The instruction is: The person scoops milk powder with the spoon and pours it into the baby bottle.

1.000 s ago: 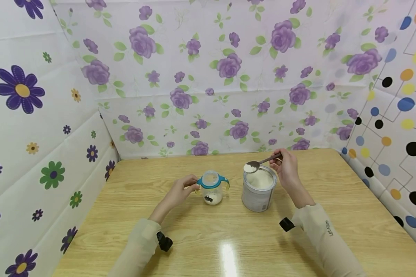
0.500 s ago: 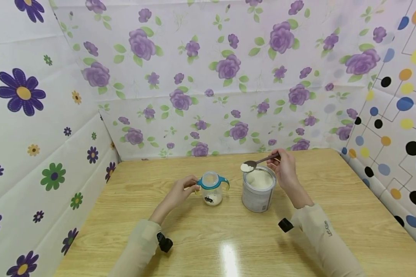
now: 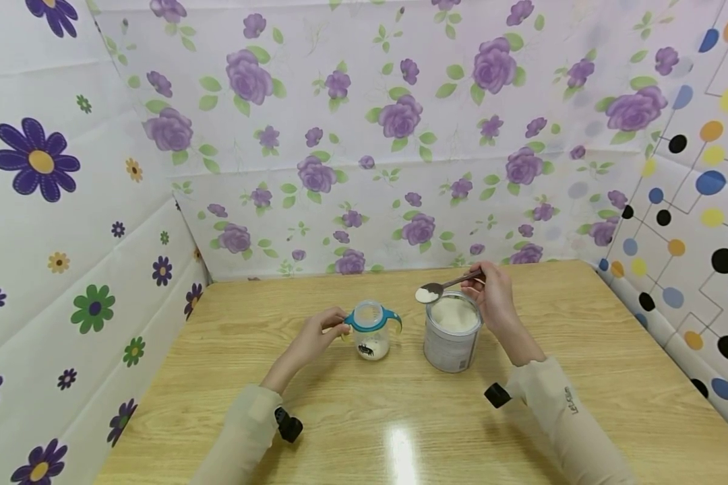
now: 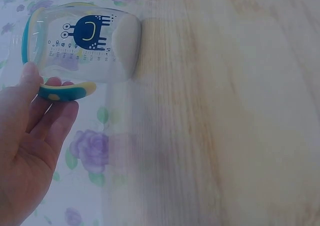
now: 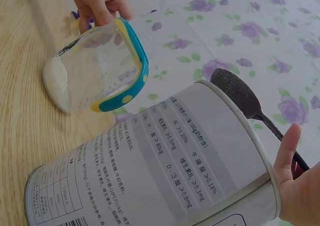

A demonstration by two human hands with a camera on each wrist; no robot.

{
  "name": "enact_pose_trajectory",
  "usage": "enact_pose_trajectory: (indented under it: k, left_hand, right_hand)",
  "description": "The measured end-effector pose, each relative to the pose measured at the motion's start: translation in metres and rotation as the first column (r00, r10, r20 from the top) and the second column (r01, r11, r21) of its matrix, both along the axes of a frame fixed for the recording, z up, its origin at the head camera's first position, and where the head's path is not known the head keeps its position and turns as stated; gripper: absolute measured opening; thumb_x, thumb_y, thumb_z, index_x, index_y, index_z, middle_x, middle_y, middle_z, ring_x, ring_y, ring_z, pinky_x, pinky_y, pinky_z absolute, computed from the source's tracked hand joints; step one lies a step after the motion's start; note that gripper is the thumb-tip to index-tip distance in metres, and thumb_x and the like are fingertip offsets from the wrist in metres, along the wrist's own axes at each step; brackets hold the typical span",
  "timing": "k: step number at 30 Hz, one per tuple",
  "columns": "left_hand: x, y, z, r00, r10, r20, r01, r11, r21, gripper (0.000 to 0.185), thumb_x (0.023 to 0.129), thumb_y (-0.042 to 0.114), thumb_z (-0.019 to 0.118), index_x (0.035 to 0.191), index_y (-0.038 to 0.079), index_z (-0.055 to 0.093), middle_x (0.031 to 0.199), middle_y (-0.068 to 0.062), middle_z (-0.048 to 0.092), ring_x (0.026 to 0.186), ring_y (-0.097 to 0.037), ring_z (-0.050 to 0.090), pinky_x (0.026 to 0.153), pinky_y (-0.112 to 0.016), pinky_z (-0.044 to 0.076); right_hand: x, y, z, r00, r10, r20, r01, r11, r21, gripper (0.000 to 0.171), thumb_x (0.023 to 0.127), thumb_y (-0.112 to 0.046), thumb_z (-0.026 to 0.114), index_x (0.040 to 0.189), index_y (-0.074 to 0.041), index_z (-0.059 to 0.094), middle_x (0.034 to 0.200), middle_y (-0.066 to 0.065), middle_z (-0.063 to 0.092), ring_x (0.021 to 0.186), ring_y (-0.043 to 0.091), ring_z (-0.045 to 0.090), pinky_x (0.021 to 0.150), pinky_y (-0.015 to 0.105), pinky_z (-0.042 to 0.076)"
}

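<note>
A clear baby bottle (image 3: 371,340) with a blue collar and two handles stands upright on the table, white powder in its bottom. My left hand (image 3: 317,335) pinches its left handle; in the left wrist view, thumb and fingers close round that teal and yellow handle (image 4: 67,92). To the right stands an open can (image 3: 451,347) of milk powder, nearly full. My right hand (image 3: 493,296) holds a dark spoon (image 3: 451,283) by its handle above the can's rim. Its bowl carries white powder and hangs past the can's left edge, apart from the bottle. In the right wrist view the spoon bowl (image 5: 237,92) shows from below.
The wooden table (image 3: 340,411) reaches back to a wall cloth (image 3: 340,135) with purple roses. Patterned cloths also hang at left and right. Each wrist wears a small black camera (image 3: 288,424). A narrow gap separates bottle and can.
My right hand has moved slightly left, bringing the loaded spoon from over the can's opening to beyond its left rim. The left hand and the bottle have stayed in place.
</note>
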State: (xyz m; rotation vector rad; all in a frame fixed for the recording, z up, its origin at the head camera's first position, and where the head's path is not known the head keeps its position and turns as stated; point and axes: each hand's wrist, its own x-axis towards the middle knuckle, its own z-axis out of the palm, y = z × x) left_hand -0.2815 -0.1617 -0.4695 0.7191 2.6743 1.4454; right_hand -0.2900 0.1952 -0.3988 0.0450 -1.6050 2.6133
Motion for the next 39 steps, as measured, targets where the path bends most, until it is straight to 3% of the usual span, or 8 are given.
enact_pose_trajectory:
  k: [13,39]
  left_hand:
    - [-0.001,0.000,-0.001,1.000,-0.009,-0.014,0.009,1.000,-0.003,0.010,0.096,0.020,0.060,0.104,0.022,0.065,0.102,-0.003,0.071,0.100,-0.021,0.068,0.085,-0.038,0.057]
    - [-0.001,0.000,-0.001,1.000,-0.014,-0.023,0.014,1.000,-0.005,0.010,0.096,0.019,0.059,0.104,0.022,0.064,0.103,-0.007,0.071,0.099,-0.021,0.068,0.087,-0.040,0.056]
  right_hand:
    - [0.001,-0.010,0.002,0.999,0.023,0.042,-0.024,1.000,0.008,0.029,0.106,-0.014,0.030,0.089,-0.004,0.051,0.075,0.000,0.060,0.057,0.008,0.059,0.058,0.016,0.054]
    - [0.004,-0.021,0.003,0.995,0.096,0.001,-0.096,0.995,0.004,0.029,0.106,-0.012,0.028,0.092,0.000,0.050,0.077,0.001,0.059,0.058,0.009,0.060,0.061,0.016,0.056]
